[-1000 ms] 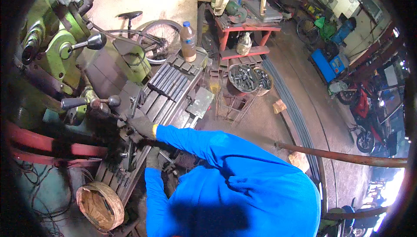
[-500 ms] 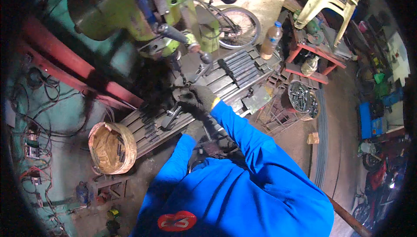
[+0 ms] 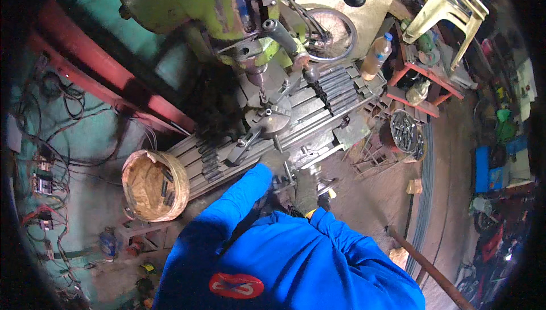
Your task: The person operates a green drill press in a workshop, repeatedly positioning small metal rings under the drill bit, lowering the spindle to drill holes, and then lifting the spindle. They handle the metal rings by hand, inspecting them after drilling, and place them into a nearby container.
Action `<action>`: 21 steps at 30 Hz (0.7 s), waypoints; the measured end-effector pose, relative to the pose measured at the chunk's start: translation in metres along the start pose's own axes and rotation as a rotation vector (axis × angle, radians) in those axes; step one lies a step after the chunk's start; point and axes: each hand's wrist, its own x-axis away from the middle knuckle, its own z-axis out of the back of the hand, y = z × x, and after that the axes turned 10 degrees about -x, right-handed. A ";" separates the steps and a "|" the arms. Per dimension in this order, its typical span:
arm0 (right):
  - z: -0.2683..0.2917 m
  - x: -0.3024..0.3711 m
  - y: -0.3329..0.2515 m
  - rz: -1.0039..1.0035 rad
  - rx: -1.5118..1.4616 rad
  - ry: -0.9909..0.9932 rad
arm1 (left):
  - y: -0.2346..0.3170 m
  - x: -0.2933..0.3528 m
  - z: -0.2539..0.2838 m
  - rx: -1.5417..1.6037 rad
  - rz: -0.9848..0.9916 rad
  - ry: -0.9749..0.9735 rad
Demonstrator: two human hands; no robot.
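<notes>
Both my hands wear dark grey gloves. My left hand is at the front edge of the slotted machine table, beside a short metal rod; its fingers are hidden. Lower and to the right, my right hand is beside a shiny metal crank; its grip is hidden too. Beyond them, a round three-jaw chuck is clamped on the table. Above it, a drill bit points down from the spindle of a green machine.
A round container with dark metal pieces stands left of the table. Dark bars and a bottle occupy its right end. Farther right are a bucket of metal parts, a red stand and a plastic chair.
My right hand has left the chuck and come down toward me beside the crank. My left hand has moved slightly up and right. The view has shifted, and the chuck is now uncovered.
</notes>
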 end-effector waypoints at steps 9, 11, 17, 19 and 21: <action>0.011 -0.006 -0.034 -0.029 0.165 0.066 | -0.025 0.000 0.062 0.392 0.670 0.300; 0.005 0.002 -0.012 -0.078 -0.018 0.069 | -0.025 -0.009 0.067 0.395 0.675 0.246; -0.010 0.006 -0.049 -0.663 -0.951 0.299 | -0.040 -0.017 0.053 0.361 0.618 0.167; -0.049 0.026 -0.019 -0.503 -0.812 0.314 | -0.036 -0.016 0.063 0.339 0.610 0.130; -0.059 0.031 -0.008 -0.503 -0.865 0.322 | -0.027 -0.009 0.074 0.364 0.591 0.174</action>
